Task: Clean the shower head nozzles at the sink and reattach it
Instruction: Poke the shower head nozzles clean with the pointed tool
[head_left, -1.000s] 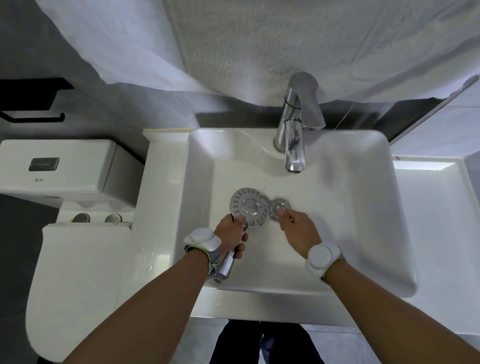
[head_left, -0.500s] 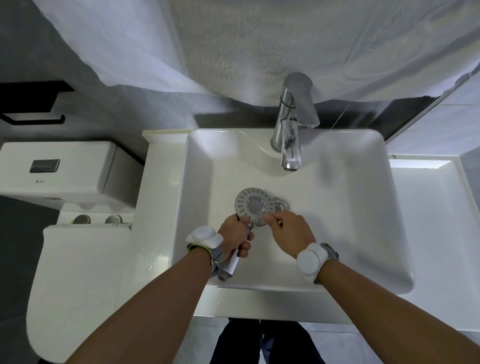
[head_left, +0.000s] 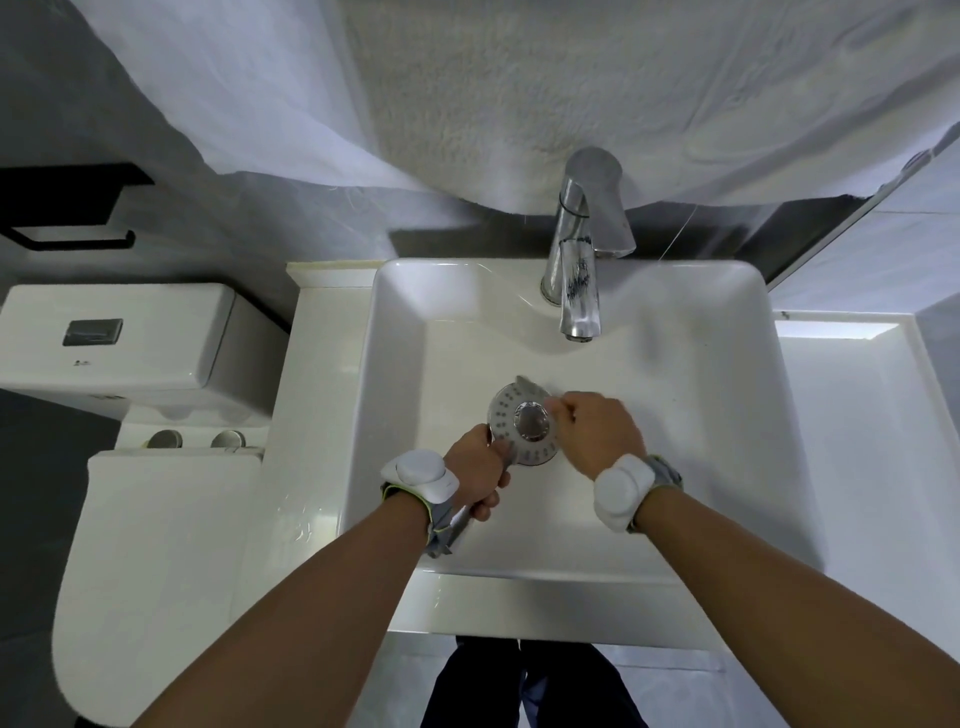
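Note:
A round chrome shower head (head_left: 522, 426) lies face up, low in the white sink (head_left: 395, 364), its nozzle ring around a shiny centre disc. My left hand (head_left: 478, 473) grips the handle, whose chrome end sticks out below my wrist. My right hand (head_left: 597, 431) sits just right of the face, and its curled fingertips pinch the head's right rim. A grey edge shows blurred just behind the head. The sink drain is hidden under the head.
A chrome faucet (head_left: 579, 291) stands at the back of the sink, its spout over the basin. A white toilet tank (head_left: 130, 338) and a closed lid (head_left: 156, 571) are on the left. A white counter (head_left: 857, 441) runs off to the right. Above hangs a white towel (head_left: 519, 93).
The shower head has shifted right and nearer the faucet, now covering the drain. My right hand moved from the face's lower right edge up to its right rim.

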